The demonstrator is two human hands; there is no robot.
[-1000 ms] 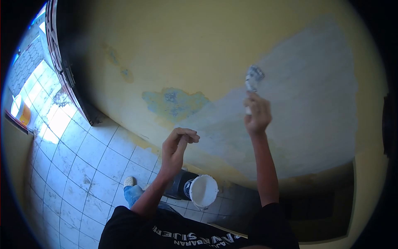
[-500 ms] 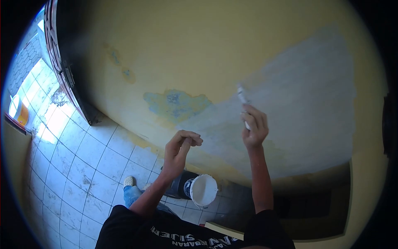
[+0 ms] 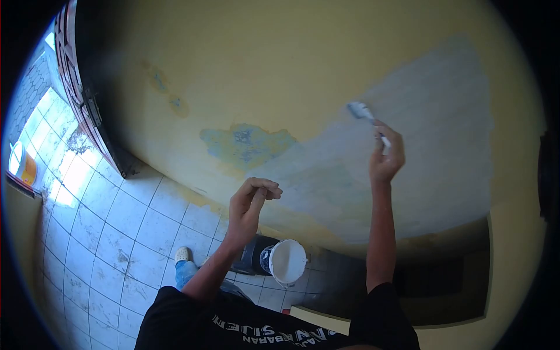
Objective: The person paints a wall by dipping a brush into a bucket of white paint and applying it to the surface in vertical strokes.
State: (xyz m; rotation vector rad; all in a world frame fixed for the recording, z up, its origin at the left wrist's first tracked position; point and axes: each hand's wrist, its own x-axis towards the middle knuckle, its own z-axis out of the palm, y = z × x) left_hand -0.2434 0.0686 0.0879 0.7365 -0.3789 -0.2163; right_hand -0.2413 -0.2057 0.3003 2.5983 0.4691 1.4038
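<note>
My right hand (image 3: 388, 154) grips a paintbrush (image 3: 360, 110) by its pale handle. The white-coated bristles touch or nearly touch the yellow wall (image 3: 245, 70), at the upper left border of a broad whitish painted patch (image 3: 431, 134). My left hand (image 3: 248, 204) hovers in front of the wall, lower and to the left, loosely bent with nothing visible in it. Below it, a white-rimmed bucket (image 3: 289, 262) holds white paint and seems to rest on a dark container (image 3: 254, 254).
Bluish peeled spots (image 3: 248, 146) mark the wall left of the painted patch. A folding metal gate (image 3: 87, 93) stands at the left. Beyond it, a white and orange bucket (image 3: 24, 163) sits on the tiled floor (image 3: 111, 233). A dark recess (image 3: 431, 286) lies at lower right.
My right hand has moved right and upward with the brush, whose bristles now point more to the left. My left hand has hardly moved.
</note>
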